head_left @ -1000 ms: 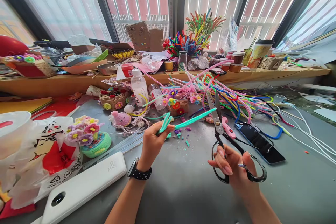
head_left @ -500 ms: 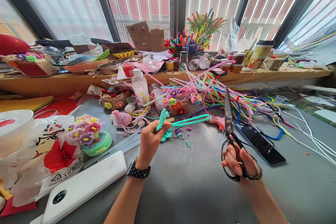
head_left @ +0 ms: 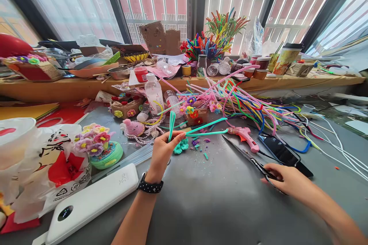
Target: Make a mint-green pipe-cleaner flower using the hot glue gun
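My left hand [head_left: 163,151] pinches a teal pipe cleaner [head_left: 201,127], bent so that a short end sticks up and two long strands run right. A black watch sits on that wrist. My right hand [head_left: 283,180] rests low on the grey table [head_left: 212,203], its fingers still in the handles of black scissors [head_left: 247,157]. The scissors lie flat and closed, blades pointing up-left toward a pink glue gun [head_left: 244,134]. Small teal and purple offcuts [head_left: 198,146] are scattered between my hands.
A black phone [head_left: 283,153] lies right beside the scissors. A heap of coloured pipe cleaners [head_left: 247,101] fills the back right. A white power bank [head_left: 92,201], a plastic bag [head_left: 48,168], flower crafts [head_left: 97,145] and bottles [head_left: 153,93] crowd the left.
My right hand lowered the scissors from upright to flat on the table, blades closed. My left hand lifted and turned the teal pipe cleaner slightly.
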A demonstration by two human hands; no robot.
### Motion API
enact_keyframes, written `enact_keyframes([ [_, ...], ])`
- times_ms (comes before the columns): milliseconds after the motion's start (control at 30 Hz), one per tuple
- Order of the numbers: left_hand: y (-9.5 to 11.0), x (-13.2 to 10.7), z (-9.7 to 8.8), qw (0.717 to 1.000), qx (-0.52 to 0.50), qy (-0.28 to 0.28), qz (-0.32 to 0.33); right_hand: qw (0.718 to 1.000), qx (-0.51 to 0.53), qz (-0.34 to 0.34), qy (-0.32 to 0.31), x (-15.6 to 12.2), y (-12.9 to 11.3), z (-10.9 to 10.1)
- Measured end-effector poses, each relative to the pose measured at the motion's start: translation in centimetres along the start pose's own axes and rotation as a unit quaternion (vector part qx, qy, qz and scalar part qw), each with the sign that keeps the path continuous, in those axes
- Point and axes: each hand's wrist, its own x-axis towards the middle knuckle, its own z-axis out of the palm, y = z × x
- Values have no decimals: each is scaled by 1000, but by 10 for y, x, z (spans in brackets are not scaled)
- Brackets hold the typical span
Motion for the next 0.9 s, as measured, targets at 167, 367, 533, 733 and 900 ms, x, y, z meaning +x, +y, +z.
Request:
enact_keyframes([
  [167,4,-2,3,999,-29,-11,-29,995,76,-19,58,7,-34,-20],
  [367,3,-4,7,997,-17,-56,-47,886,439,-137,-63,46,-136,19],
  [533,1,-5,10,991,61,-105,-46,765,632,-116,-46,81,-163,44],
  [733,-5,-2,11,974,181,-137,1,730,682,-46,-11,81,-143,44],
  [900,-15,1,12,961,200,-191,-10,726,687,-36,16,79,-136,41],
])
